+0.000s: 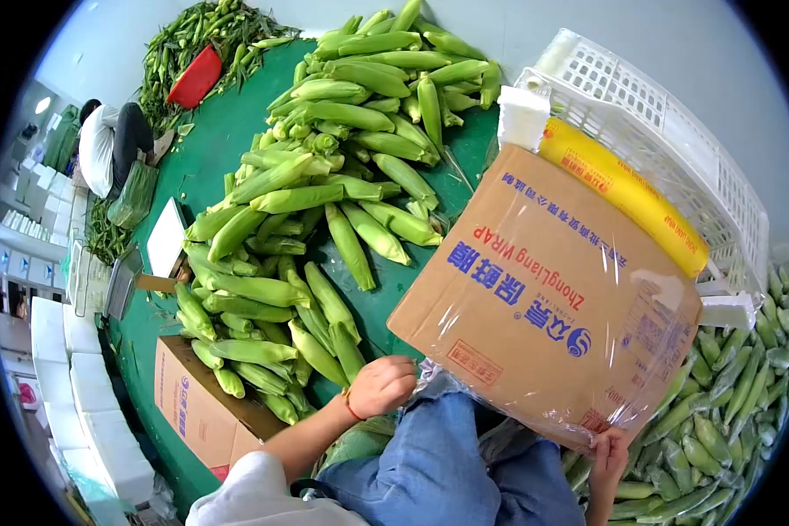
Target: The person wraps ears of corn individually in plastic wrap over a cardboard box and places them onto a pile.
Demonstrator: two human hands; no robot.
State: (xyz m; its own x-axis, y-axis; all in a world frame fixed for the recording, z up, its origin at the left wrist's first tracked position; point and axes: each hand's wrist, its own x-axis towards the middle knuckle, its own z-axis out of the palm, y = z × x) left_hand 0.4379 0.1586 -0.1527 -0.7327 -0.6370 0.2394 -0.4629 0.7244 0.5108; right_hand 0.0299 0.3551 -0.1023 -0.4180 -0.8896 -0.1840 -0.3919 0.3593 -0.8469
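Observation:
Across the cardboard box (535, 298) lies clear plastic film (649, 307), which comes off a yellow roll (627, 197) at the box's far edge. My left hand (383, 387), with a red string at the wrist, is closed at the box's near left corner, pinching the crumpled edge of the film. At the near right corner my right hand (608, 456) is closed on the film's other end. Many green corn ears in husks (324, 167) are heaped to the left of the box, beyond my left hand.
White crates (666, 114) stand behind the roll. Wrapped corn (719, 438) is piled at the right. An open carton (202, 408) sits at the lower left, near a scale (165, 241). Another person (105, 149) sits at the far left by a red basin (195, 77) and husks.

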